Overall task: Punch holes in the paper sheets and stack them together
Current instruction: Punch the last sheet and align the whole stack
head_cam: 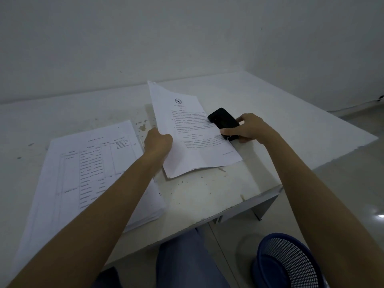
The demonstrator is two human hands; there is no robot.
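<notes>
My left hand [159, 143] grips the left edge of a thin set of printed paper sheets [190, 140], lifting that side a little off the white table [207, 196]. The sheets' right edge sits in the mouth of a black hole punch [224, 122]. My right hand [248, 128] is closed around the punch from the right, thumb on its front end. To the left lies a thick stack of printed sheets [89, 173] with a table on its top page, partly covered by my left forearm.
The table stands against a white wall [187, 38], and its surface is chipped and stained near the middle. Its front right corner [278, 190] is close to my right elbow. A dark blue mesh waste basket [288, 262] stands on the floor at lower right. My legs show under the table edge.
</notes>
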